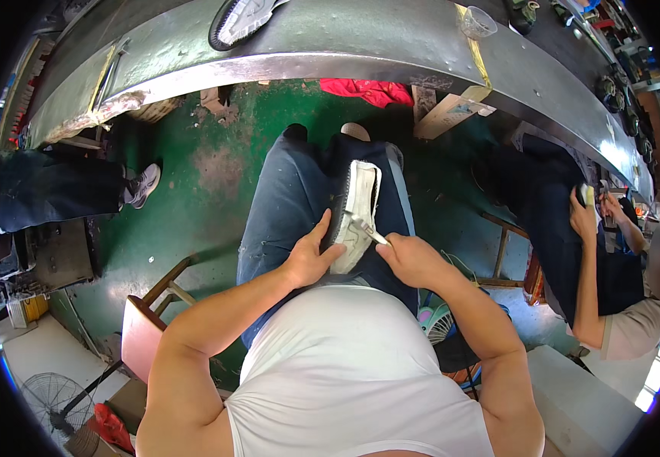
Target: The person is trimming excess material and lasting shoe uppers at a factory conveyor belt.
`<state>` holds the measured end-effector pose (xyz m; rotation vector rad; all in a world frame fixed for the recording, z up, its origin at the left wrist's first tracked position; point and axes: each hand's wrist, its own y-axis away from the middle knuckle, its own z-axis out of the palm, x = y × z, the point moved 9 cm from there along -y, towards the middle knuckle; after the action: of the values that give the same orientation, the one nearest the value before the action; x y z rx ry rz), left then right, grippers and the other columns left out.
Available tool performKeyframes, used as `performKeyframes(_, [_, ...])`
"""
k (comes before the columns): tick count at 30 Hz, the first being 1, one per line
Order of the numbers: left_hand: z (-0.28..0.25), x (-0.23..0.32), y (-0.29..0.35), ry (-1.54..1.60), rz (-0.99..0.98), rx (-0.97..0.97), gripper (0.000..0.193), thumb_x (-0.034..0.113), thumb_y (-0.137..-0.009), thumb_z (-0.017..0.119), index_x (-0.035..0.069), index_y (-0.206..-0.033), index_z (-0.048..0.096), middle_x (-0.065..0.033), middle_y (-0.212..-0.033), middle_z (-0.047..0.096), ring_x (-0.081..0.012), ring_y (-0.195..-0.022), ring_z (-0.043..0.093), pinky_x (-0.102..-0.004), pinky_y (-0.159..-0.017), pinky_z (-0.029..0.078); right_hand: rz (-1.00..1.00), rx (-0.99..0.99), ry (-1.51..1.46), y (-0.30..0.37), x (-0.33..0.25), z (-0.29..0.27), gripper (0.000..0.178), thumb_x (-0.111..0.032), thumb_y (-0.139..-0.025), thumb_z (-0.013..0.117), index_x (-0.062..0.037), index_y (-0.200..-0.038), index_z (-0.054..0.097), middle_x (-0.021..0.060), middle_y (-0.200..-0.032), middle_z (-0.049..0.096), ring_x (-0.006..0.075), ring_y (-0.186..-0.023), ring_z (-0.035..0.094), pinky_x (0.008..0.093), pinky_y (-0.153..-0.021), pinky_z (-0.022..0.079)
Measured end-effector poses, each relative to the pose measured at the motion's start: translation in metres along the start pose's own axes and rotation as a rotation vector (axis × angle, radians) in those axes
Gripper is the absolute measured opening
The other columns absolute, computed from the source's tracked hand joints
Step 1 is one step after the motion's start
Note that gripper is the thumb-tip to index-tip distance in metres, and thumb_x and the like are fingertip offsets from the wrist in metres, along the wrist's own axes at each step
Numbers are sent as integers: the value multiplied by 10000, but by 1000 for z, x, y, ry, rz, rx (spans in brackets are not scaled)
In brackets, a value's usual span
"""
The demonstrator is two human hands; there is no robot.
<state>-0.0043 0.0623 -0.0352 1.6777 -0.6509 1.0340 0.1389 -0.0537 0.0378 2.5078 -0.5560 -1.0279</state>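
A white shoe (361, 190) with a dark, toothed sole edge rests on my lap, its long side pointing away from me. My left hand (311, 255) grips the shoe along its left side, thumb over the near part and index finger along the sole edge. In my right hand (410, 257) is a small metal hammer (375, 233) with a pale handle, held from the right. Its head lies against the middle of the shoe. The palm side of each hand is hidden from view.
A long metal-topped bench (360, 42) curves across ahead, bearing another shoe (240, 23) and a clear plastic cup (478, 23). A co-worker (604, 251) sits at right; another person's leg (63, 186) extends from the left. A stool (143, 335) and a fan (52, 407) stand left.
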Motion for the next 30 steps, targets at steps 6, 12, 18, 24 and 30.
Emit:
performKeyframes(6, [3, 6, 2, 65, 3, -76, 976, 116, -910, 703, 20, -1591, 10, -233, -1557, 361, -244, -1401, 417, -304, -1163, 313, -18, -15, -86, 0, -10, -6, 405, -357, -1047, 432, 20, -1010, 576, 239, -903, 661, 450, -859, 635, 509, -764, 489])
performKeyframes(12, [3, 28, 6, -11, -53, -128, 1090, 105, -843, 769, 69, -1601, -13, -222, -1553, 374, -249, -1404, 418, -304, -1165, 310, -73, 51, -356, 8, -18, -2, 432, -370, -1055, 413, 24, -1001, 582, 239, -901, 675, 447, -868, 646, 501, -772, 496])
performKeyframes(18, [5, 32, 6, 54, 18, -152, 1207, 152, -774, 829, 74, -1597, -50, -231, -1525, 411, -263, -1399, 426, -310, -1163, 315, -220, 160, -281, 17, -34, -1, 452, -393, -1043, 427, 24, -971, 587, 255, -906, 675, 454, -875, 646, 519, -776, 495])
performKeyframes(24, [-28, 68, 14, -246, 182, 62, 924, 118, -776, 762, -9, -1532, 246, -297, -1325, 570, -369, -1241, 585, -362, -1043, 458, -32, 83, -510, 25, 5, 2, 335, -287, -1038, 484, 27, -1066, 598, 161, -836, 678, 301, -771, 687, 392, -710, 529])
performKeyframes(30, [-89, 185, 25, 54, 588, 250, 525, -27, -814, 752, 3, -1260, 475, -168, -1231, 646, -197, -1126, 634, -342, -974, 507, 40, 253, -800, 47, 41, -5, 407, -338, -1073, 432, 34, -1154, 575, 72, -896, 659, 122, -743, 631, 279, -676, 505])
